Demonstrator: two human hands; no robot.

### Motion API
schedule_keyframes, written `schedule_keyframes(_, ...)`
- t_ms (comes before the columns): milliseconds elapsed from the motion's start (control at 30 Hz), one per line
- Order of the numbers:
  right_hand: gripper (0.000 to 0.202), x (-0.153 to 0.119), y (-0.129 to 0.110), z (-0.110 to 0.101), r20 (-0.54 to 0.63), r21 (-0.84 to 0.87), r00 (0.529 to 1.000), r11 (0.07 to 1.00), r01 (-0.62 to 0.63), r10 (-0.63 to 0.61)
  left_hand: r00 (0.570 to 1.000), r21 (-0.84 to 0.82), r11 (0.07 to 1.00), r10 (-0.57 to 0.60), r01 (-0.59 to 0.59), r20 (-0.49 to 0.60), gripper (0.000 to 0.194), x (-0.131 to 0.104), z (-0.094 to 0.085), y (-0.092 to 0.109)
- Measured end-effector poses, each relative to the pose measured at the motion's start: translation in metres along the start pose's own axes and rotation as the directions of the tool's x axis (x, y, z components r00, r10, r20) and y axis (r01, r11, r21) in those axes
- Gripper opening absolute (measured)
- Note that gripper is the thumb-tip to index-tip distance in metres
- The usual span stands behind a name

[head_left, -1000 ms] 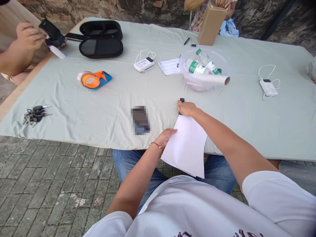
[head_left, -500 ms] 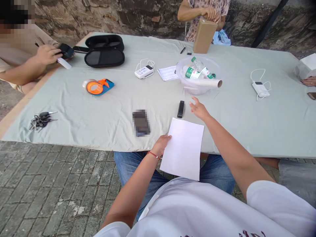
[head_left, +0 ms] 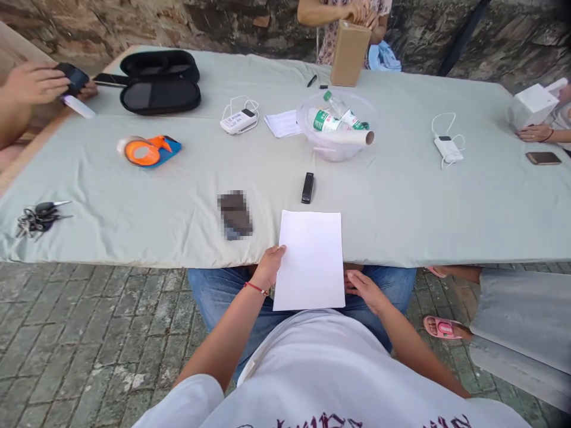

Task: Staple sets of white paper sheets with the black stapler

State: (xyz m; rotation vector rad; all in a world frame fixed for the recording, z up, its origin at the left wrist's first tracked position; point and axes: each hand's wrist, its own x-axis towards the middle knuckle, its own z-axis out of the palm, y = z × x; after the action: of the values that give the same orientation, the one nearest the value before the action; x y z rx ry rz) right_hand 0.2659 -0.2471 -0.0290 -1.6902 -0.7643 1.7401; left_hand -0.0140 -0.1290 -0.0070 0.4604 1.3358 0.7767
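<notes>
White paper (head_left: 310, 261), a sheet or thin stack, extends from the table's front edge out over my lap. My left hand (head_left: 270, 266) grips its left edge, thumb on top and fingers hidden underneath. By the lower right edge is my right hand (head_left: 363, 289), open, its fingers stretched toward the paper; some fingertips may be behind the edge. A black stapler (head_left: 307, 188) lies on the cloth just beyond the paper's far edge. Left of the paper, a dark blurred-out rectangular object (head_left: 235, 215) rests on the table.
On the cloth-covered table (head_left: 392, 220) are keys (head_left: 42, 217), an orange-and-blue tape dispenser (head_left: 149, 151), a black case (head_left: 160, 98), white power banks (head_left: 238, 121) and a plastic bowl (head_left: 336, 151) with bottles. Across stands a cardboard box (head_left: 350, 53) under another person's hands. People sit at both ends.
My right hand has drawn back from near the stapler to the paper's right edge. The paper has turned straighter in my left hand. The view has shifted, so table items appear further left.
</notes>
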Motion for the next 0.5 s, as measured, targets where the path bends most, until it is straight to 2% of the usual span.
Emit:
schedule_keyframes(100,0.044,0.023,-0.002,0.026,0.02,0.115,0.997,0.991,0.07,-0.073,0.999,0.024,0.999,0.047,-0.047,-0.02,0.022,-0.004,0.004,-0.002)
schedule_keyframes(200,0.045,0.034,0.001,0.033,-0.017,0.14,0.992,0.983,0.123,-0.122,0.999,-0.025,0.999,0.041,-0.042,-0.021,0.026,-0.012,0.006,-0.008)
schedule_keyframes(367,0.045,0.031,0.011,0.016,-0.037,0.099,0.989,0.984,0.148,-0.145,0.997,-0.174,0.983,-0.038,0.05,0.071,0.027,-0.027,0.002,-0.021)
schedule_keyframes(500,0.046,0.026,0.017,0.002,-0.048,0.098,0.989,0.985,0.141,-0.136,0.982,-0.152,0.982,-0.089,0.115,0.164,0.03,-0.031,0.0,-0.034)
